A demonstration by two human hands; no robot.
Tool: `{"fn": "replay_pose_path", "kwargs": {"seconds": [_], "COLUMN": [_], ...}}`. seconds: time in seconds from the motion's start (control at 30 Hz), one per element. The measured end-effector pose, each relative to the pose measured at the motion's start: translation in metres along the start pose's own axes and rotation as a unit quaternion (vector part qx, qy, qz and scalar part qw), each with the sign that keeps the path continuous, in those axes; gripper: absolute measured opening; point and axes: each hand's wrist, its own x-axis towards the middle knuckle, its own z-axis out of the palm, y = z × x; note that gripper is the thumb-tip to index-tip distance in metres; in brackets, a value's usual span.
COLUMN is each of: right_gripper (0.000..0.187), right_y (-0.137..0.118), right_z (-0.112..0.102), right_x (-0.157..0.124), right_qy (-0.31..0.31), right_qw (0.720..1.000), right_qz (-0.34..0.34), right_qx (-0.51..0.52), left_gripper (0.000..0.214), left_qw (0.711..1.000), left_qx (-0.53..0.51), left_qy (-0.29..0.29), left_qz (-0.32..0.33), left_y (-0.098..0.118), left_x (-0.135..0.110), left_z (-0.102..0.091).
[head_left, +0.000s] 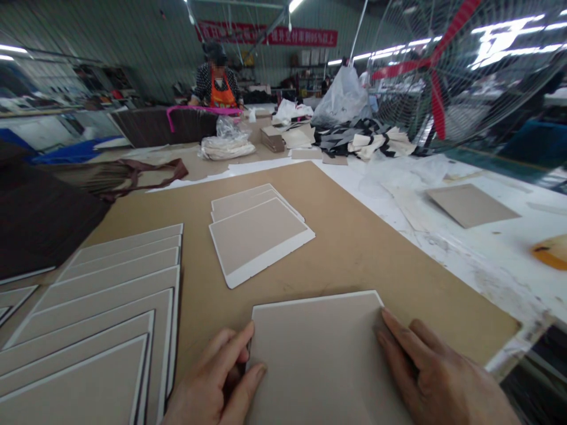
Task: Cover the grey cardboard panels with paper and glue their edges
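A beige card panel with a thin white edge (319, 354) lies flat on the brown board (354, 248) right in front of me. My left hand (217, 381) rests against the panel's left edge, fingers loosely curled, thumb touching the card. My right hand (434, 372) lies flat on the panel's right edge with fingers stretched out. Neither hand lifts anything. A small stack of similar panels (259, 233) sits further up the board. A fanned row of several overlapping panels (106, 319) lies at my left.
Dark brown fabric (39, 218) lies at the far left. One loose beige panel (472, 203) rests on the white tabletop at the right. A large fan with red blades (443, 71) stands at the upper right. A person in an orange apron (217, 82) works at the far end, near bags and scraps.
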Motion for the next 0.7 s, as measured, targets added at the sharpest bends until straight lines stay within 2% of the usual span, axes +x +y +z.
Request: {"fn": "replay_pose_path", "kwargs": {"seconds": [0.1, 0.13, 0.2, 0.27, 0.33, 0.43, 0.5, 0.57, 0.63, 0.7], "right_gripper": [0.039, 0.039, 0.051, 0.063, 0.066, 0.062, 0.047, 0.037, 0.036, 0.035], "right_y": [-0.008, -0.011, -0.014, -0.015, -0.013, -0.007, 0.000, 0.006, 0.011, 0.015], "right_z": [-0.003, -0.003, -0.003, -0.003, -0.005, -0.009, -0.011, -0.013, -0.014, -0.013], "right_x": [0.003, 0.004, 0.006, 0.006, 0.006, 0.007, 0.012, 0.022, 0.035, 0.046], "right_qy": [0.008, 0.005, -0.014, -0.040, -0.059, -0.078, -0.076, -0.059, -0.048, -0.055], "right_qw": [0.998, 0.998, 0.996, 0.994, 0.992, 0.993, 0.996, 0.996, 0.981, 0.963], "right_qz": [-0.013, -0.030, -0.064, -0.076, -0.072, -0.042, -0.002, 0.023, 0.026, 0.013], "right_qx": [-0.053, -0.058, -0.060, -0.070, -0.080, -0.077, -0.040, 0.062, 0.188, 0.265], "left_gripper": [0.048, 0.050, 0.043, 0.039, 0.043, 0.045, 0.067, 0.080, 0.082, 0.085], "left_qw": [0.999, 0.997, 0.986, 0.962, 0.938, 0.940, 0.949, 0.952, 0.951, 0.948], "left_qx": [0.029, 0.051, 0.115, 0.190, 0.248, 0.260, 0.239, 0.232, 0.242, 0.256], "left_qy": [0.037, 0.060, 0.072, 0.024, -0.041, -0.071, -0.073, -0.082, -0.082, -0.080], "left_qz": [-0.013, 0.006, 0.094, 0.193, 0.237, 0.212, 0.191, 0.182, 0.175, 0.174], "left_y": [0.003, 0.005, 0.012, 0.022, 0.031, 0.041, 0.043, 0.043, 0.044, 0.046], "left_x": [0.002, 0.003, 0.006, 0.007, 0.004, -0.008, -0.016, -0.021, -0.023, -0.022], "left_z": [-0.001, -0.002, -0.004, -0.005, -0.006, -0.005, -0.003, 0.000, 0.003, 0.005]}}
